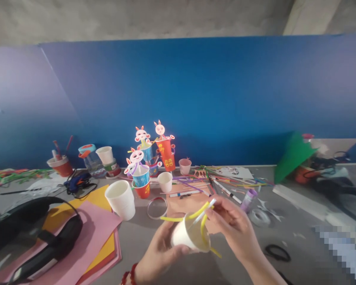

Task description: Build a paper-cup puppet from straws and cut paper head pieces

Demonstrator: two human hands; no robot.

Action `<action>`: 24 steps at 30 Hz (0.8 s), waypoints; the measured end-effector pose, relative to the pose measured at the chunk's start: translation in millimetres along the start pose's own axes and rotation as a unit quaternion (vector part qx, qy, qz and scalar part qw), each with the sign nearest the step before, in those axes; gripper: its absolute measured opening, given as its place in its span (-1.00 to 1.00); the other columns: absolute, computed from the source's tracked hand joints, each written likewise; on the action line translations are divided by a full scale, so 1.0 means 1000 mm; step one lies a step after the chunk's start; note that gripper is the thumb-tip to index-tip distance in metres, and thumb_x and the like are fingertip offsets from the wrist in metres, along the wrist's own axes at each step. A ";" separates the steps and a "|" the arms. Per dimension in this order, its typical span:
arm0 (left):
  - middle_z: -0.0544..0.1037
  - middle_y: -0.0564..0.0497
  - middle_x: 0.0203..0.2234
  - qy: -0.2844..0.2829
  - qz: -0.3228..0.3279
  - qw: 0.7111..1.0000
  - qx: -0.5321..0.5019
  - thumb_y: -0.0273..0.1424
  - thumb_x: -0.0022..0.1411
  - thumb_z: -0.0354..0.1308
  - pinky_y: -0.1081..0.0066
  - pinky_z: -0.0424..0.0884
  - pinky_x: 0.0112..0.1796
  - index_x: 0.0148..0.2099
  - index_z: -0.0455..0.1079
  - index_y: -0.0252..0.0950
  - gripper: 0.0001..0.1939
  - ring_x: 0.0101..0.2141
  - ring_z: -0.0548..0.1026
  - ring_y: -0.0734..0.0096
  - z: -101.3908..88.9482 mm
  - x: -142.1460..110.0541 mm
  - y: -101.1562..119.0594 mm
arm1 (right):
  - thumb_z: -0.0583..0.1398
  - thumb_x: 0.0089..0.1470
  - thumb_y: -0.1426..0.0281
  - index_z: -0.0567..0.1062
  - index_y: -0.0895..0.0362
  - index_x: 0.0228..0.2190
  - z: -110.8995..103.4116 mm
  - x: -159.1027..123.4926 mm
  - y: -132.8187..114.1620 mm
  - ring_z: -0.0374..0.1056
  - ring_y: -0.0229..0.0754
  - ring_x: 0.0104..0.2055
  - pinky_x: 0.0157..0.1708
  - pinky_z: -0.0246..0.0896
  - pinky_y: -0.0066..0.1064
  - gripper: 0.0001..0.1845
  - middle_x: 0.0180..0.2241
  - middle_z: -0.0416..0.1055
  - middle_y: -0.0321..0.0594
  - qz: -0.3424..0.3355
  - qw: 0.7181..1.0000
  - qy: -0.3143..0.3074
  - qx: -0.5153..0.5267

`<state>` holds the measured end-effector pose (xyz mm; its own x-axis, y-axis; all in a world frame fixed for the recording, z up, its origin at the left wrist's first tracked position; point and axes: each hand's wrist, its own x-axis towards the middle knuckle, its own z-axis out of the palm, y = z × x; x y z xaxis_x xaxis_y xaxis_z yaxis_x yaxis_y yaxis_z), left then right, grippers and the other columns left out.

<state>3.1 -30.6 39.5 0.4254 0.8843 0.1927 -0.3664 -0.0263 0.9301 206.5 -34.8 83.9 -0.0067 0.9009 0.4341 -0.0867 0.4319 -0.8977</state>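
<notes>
My left hand is wrapped around a white paper cup, which tilts with its mouth to the right. A white straw sticks up out of the cup. Yellow pipe cleaners run across the straw, one hanging over the rim. With thumb and fingers closed, my right hand pinches the straw near its upper end, where yellow meets white; the exact contact is partly hidden. Beyond the hands stand decorated paper cups, one blue and one red, topped with paper rabbit faces.
To the left lie headphones on pink paper, beside a large white cup. A tape roll sits ahead; a glue stick and clear tape are at right. A blue partition closes off the back.
</notes>
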 end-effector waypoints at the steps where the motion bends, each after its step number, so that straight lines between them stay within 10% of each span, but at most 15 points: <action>1: 0.52 -0.18 0.03 -0.006 -0.004 1.000 -0.004 -0.30 0.05 0.41 0.21 0.44 -0.07 0.10 0.45 -0.22 -0.46 -0.01 0.47 -0.01 0.000 0.000 0.000 | 0.25 0.16 0.27 0.50 0.08 -0.37 0.002 0.000 -0.001 0.33 -0.25 -0.41 -0.40 0.26 -0.54 -0.86 -0.43 0.39 -0.29 -0.003 1.000 0.008 -0.011; 19: 0.51 -0.12 -0.08 0.021 0.010 0.999 -0.046 -0.20 0.01 0.42 0.29 0.47 -0.20 0.06 0.43 -0.19 -0.44 -0.15 0.52 0.09 0.002 -0.002 -0.001 | 0.18 0.20 0.18 0.46 0.10 -0.19 0.001 -0.005 0.014 0.41 -0.16 -0.27 -0.29 0.31 -0.46 -0.74 -0.30 0.45 -0.18 -0.004 0.999 -0.023 -0.047; 24: 0.53 -0.09 -0.14 0.071 0.052 0.996 -0.024 -0.26 0.02 0.41 0.37 0.44 -0.18 0.07 0.43 -0.21 -0.46 -0.18 0.49 0.20 -0.005 -0.003 -0.004 | 0.17 0.20 0.11 0.37 0.12 -0.49 -0.001 -0.012 0.020 0.25 -0.28 -0.48 -0.49 0.14 -0.51 -0.62 -0.54 0.28 -0.33 0.040 0.989 -0.082 -0.112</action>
<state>-0.4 -30.7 34.1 0.2627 0.9351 0.2377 -0.4422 -0.1023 0.8911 206.0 -37.1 60.9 -0.1685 0.9209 0.3514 0.1441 0.3757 -0.9155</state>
